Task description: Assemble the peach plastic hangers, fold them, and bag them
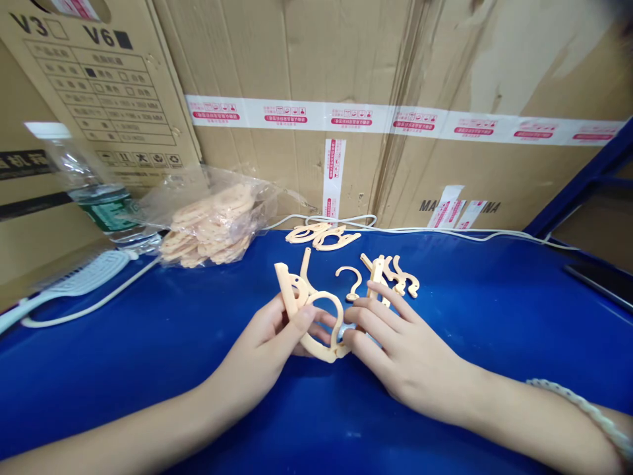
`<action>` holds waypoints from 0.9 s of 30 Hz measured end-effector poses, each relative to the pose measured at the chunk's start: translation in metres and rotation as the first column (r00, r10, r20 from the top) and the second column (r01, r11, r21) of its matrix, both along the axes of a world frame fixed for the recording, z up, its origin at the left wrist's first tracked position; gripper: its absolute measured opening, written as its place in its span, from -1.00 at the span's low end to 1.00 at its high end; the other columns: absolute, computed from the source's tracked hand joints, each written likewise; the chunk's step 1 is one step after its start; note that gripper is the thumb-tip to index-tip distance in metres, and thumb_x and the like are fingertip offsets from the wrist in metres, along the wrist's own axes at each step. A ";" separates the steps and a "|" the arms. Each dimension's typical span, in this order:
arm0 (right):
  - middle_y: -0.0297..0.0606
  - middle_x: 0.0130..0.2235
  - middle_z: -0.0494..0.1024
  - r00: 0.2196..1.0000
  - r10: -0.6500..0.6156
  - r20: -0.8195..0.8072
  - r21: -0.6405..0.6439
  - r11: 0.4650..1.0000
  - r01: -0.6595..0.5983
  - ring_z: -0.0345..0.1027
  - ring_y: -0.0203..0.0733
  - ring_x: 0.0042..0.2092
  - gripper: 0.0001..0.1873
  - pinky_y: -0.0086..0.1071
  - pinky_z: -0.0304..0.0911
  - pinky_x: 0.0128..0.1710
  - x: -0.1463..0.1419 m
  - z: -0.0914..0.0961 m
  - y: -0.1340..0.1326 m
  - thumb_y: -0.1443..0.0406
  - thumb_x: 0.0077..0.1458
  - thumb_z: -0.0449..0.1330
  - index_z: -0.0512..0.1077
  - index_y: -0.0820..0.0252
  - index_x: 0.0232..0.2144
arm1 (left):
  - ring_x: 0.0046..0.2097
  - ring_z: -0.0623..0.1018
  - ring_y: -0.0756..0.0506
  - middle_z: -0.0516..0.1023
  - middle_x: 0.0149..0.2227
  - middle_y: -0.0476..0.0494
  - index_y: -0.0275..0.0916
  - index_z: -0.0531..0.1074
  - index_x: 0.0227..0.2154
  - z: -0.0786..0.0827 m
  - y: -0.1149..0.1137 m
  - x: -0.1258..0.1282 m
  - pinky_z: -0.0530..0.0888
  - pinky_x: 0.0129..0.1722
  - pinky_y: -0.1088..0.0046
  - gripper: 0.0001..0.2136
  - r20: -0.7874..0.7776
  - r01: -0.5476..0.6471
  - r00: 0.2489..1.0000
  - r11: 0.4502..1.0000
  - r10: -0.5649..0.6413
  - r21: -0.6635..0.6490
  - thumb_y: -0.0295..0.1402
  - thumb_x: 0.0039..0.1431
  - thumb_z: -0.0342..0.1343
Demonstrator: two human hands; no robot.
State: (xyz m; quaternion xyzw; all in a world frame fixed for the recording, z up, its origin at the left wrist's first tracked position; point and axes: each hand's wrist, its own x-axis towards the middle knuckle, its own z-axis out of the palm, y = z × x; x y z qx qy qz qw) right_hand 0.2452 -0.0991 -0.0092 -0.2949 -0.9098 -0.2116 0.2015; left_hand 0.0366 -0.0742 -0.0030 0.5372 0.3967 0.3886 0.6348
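Observation:
My left hand [281, 328] is closed around a pale peach plastic folding clothes hanger [324, 356], thumb on top, holding it above the blue surface. The hanger has a curved loop and a straight arm that tilts up to the left. My right hand [395, 343] is closed at the hanger's right end, fingers curled; its thumb is mostly hidden. Something pale blue and shiny [347, 330] shows under its fingers, too small to name. Just beyond the right fingers are loose straight hanger arms [376, 270], a separate hook [352, 277] and several more hooks [408, 284].
Folded hangers [336, 239] lie farther back. A clear bag of peach parts [212, 227], a water bottle [101, 191] and a pale hairbrush [91, 274] are on the left. A white cable [445, 231] runs along cardboard boxes [287, 165]. A dark flat object [601, 284] lies far right.

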 end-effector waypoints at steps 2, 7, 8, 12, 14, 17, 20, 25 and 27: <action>-0.18 -0.33 0.48 0.999 -0.031 -0.014 -0.051 0.998 0.030 0.31 -0.12 -0.23 -0.62 0.05 -0.03 0.20 0.000 0.000 0.000 0.49 0.29 -0.19 0.41 0.27 -0.34 | -0.21 0.62 -0.17 0.62 -0.23 -0.18 -0.27 0.45 -0.23 -0.001 0.000 0.000 0.58 -0.25 0.36 -0.70 0.039 -0.020 0.999 1.000 0.020 -0.018 -0.13 0.13 0.24; -0.26 -0.41 0.41 0.996 -0.080 -0.039 -0.084 0.994 0.076 0.21 -0.17 -0.31 -0.67 -0.02 -0.05 0.17 0.001 -0.001 0.002 0.48 0.30 -0.16 0.38 0.28 -0.33 | -0.15 0.62 -0.21 0.64 -0.19 -0.20 -0.28 0.46 -0.19 -0.003 0.000 -0.001 0.57 -0.13 0.27 -0.65 0.095 -0.035 0.995 0.998 0.041 -0.061 -0.09 0.12 0.25; -0.27 -0.41 0.40 0.995 -0.092 -0.032 -0.075 0.993 0.089 0.19 -0.17 -0.31 -0.68 -0.03 -0.06 0.16 0.001 -0.002 0.003 0.47 0.30 -0.15 0.38 0.27 -0.34 | -0.15 0.63 -0.22 0.64 -0.19 -0.21 -0.28 0.46 -0.20 -0.003 0.000 -0.001 0.57 -0.12 0.26 -0.65 0.092 -0.031 0.995 0.998 0.037 -0.060 -0.08 0.13 0.24; -0.29 -0.44 0.36 0.991 -0.129 0.025 -0.045 0.991 0.130 0.15 -0.16 -0.33 -0.63 -0.07 -0.06 0.10 0.000 0.000 0.003 0.46 0.31 -0.18 0.35 0.22 -0.42 | -0.21 0.65 -0.22 0.66 -0.22 -0.25 -0.31 0.46 -0.23 -0.004 -0.001 -0.001 0.57 -0.13 0.24 -0.66 0.065 -0.022 0.998 0.999 0.025 -0.041 -0.08 0.17 0.20; -0.29 -0.44 0.34 0.991 -0.126 0.043 -0.036 0.991 0.128 0.14 -0.15 -0.32 -0.61 -0.08 -0.06 0.08 0.000 0.001 0.001 0.46 0.31 -0.20 0.34 0.21 -0.44 | -0.23 0.65 -0.22 0.66 -0.24 -0.27 -0.32 0.45 -0.23 -0.004 -0.001 -0.001 0.57 -0.15 0.23 -0.65 0.064 -0.017 0.998 0.999 0.021 -0.052 -0.08 0.16 0.20; -0.30 -0.45 0.33 0.994 -0.107 0.022 -0.024 0.994 0.108 0.11 -0.14 -0.33 -0.58 -0.12 -0.04 0.02 -0.001 0.004 -0.002 0.47 0.32 -0.22 0.33 0.20 -0.45 | -0.26 0.66 -0.23 0.67 -0.28 -0.27 -0.32 0.44 -0.26 -0.003 -0.001 -0.001 0.58 -0.20 0.25 -0.66 0.074 -0.008 0.997 0.997 0.013 -0.075 -0.08 0.17 0.20; -0.31 -0.47 0.31 0.997 -0.082 -0.001 -0.001 0.997 0.082 0.08 -0.16 -0.35 -0.57 -0.16 -0.01 -0.07 0.000 0.006 -0.005 0.47 0.32 -0.23 0.33 0.21 -0.45 | -0.29 0.66 -0.20 0.68 -0.32 -0.23 -0.29 0.42 -0.28 -0.001 -0.001 -0.002 0.59 -0.26 0.31 -0.71 0.084 -0.006 0.996 0.996 0.013 -0.084 -0.12 0.20 0.18; -0.30 -0.49 0.31 0.997 -0.073 -0.014 0.040 0.996 0.074 0.07 -0.17 -0.37 -0.55 -0.20 0.00 -0.13 0.000 0.007 -0.003 0.48 0.33 -0.25 0.33 0.22 -0.47 | -0.31 0.67 -0.15 0.68 -0.35 -0.21 -0.30 0.43 -0.26 -0.001 -0.001 -0.002 0.58 -0.29 0.42 -0.77 0.094 -0.011 0.995 0.997 0.018 -0.073 -0.19 0.27 0.12; -0.30 -0.49 0.31 0.997 -0.070 -0.016 0.043 0.997 0.071 0.07 -0.18 -0.37 -0.54 -0.20 0.00 -0.14 0.000 0.008 -0.003 0.48 0.33 -0.26 0.32 0.22 -0.48 | -0.32 0.67 -0.15 0.68 -0.36 -0.22 -0.31 0.42 -0.26 0.000 -0.001 -0.001 0.58 -0.30 0.44 -0.79 0.105 -0.018 0.994 0.996 0.027 -0.088 -0.23 0.28 0.11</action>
